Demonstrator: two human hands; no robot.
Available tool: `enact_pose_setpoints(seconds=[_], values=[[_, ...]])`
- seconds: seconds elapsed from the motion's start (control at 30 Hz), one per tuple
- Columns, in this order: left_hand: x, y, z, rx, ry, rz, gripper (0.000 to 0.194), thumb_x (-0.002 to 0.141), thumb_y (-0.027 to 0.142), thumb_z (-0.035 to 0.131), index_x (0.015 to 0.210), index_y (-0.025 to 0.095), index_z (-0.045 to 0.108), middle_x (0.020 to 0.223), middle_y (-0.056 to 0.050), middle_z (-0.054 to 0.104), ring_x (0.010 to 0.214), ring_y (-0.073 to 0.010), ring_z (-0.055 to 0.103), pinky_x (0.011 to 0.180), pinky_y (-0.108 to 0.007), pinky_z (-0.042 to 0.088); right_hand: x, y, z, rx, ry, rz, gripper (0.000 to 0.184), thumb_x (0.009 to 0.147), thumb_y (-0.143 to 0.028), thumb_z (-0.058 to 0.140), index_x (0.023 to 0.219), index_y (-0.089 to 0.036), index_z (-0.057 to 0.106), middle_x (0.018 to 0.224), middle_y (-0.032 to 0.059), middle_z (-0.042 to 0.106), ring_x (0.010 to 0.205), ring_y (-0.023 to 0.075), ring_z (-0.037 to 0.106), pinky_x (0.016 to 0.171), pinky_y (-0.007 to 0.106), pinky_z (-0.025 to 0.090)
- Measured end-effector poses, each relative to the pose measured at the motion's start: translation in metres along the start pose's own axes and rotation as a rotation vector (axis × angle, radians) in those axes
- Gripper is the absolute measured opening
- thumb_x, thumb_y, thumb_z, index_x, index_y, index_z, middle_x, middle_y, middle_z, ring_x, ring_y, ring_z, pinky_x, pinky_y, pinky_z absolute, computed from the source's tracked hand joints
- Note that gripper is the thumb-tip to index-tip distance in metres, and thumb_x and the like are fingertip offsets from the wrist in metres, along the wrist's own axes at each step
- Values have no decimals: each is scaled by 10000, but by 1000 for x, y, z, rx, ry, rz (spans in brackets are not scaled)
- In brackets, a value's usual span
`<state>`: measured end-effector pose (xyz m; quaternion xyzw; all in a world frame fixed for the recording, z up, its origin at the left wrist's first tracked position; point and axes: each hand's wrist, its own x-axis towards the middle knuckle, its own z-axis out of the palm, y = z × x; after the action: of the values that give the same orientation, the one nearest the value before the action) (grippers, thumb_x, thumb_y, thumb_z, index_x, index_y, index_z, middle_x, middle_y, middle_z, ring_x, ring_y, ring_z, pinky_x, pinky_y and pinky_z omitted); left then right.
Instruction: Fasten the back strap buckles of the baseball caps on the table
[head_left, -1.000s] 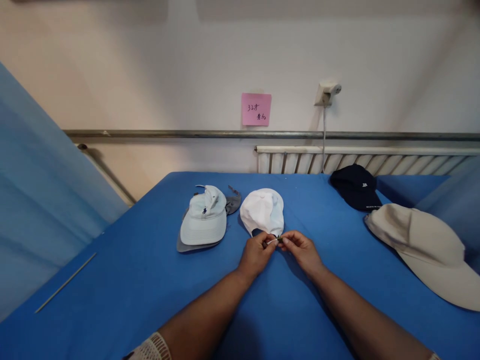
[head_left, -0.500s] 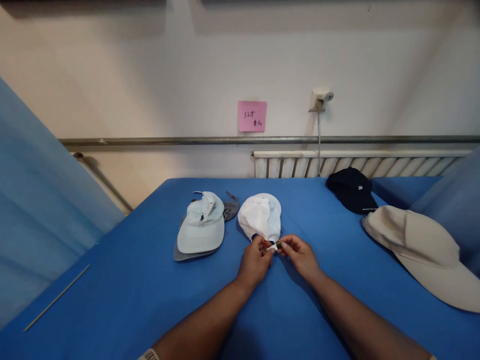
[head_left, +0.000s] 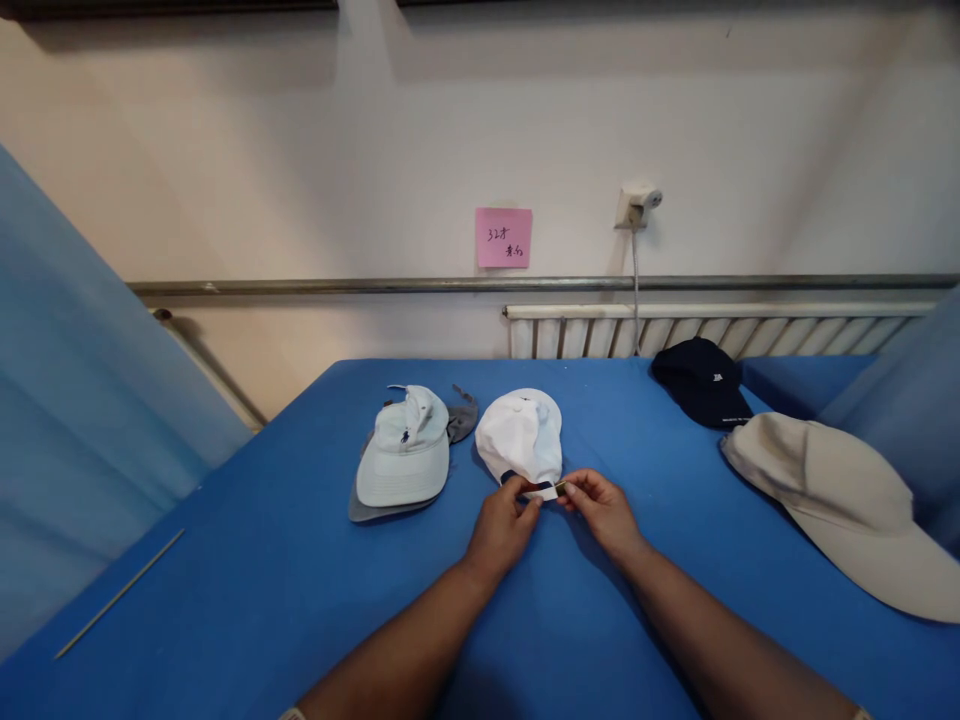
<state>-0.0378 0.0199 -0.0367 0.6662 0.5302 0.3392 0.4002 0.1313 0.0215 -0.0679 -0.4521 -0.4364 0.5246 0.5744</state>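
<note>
A white baseball cap (head_left: 519, 435) lies on the blue table with its brim pointing away from me and its back opening toward me. Across that opening runs the cap's white strap (head_left: 543, 493). My left hand (head_left: 504, 522) is closed, pinching the strap's left part between thumb and fingers. At the strap's other end, my right hand (head_left: 602, 510) pinches the small brass-coloured buckle (head_left: 561, 488). The fingers hide part of the strap. Left of the white cap, a pale blue cap (head_left: 405, 460) with a dark logo rests on a grey cap (head_left: 366, 512).
A navy cap (head_left: 697, 380) and a larger beige cap (head_left: 832, 480) lie at the right. A thin stick (head_left: 120, 594) is on the table (head_left: 262, 600) at the left. Behind stand a radiator (head_left: 712, 330) and a metal rail (head_left: 375, 286). Blue curtains (head_left: 75, 420) flank the table.
My left hand has shifted slightly left along the strap, so more of the white strap shows between my hands. The right hand stays at the buckle. The caps keep their places.
</note>
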Motion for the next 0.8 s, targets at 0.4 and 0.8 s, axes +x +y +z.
enact_pose_setpoints(seconds=[0.4,0.8], values=[[5,-5,13,-81,43,2,194,808,346,579,875,164,572,782,-29,661,560,-123,572,521,-225,397,-2,0,5,39,-57,25,424,653,-579,756,788,-186,668,658,33,685,603,164,623,597,292,484],[0,-5,-3,60,-6,35,182,815,330,564,866,179,651,691,-18,649,632,-165,575,576,-241,391,-3,-4,3,31,-22,14,447,658,-607,735,756,-183,635,667,35,683,587,162,625,553,281,479]])
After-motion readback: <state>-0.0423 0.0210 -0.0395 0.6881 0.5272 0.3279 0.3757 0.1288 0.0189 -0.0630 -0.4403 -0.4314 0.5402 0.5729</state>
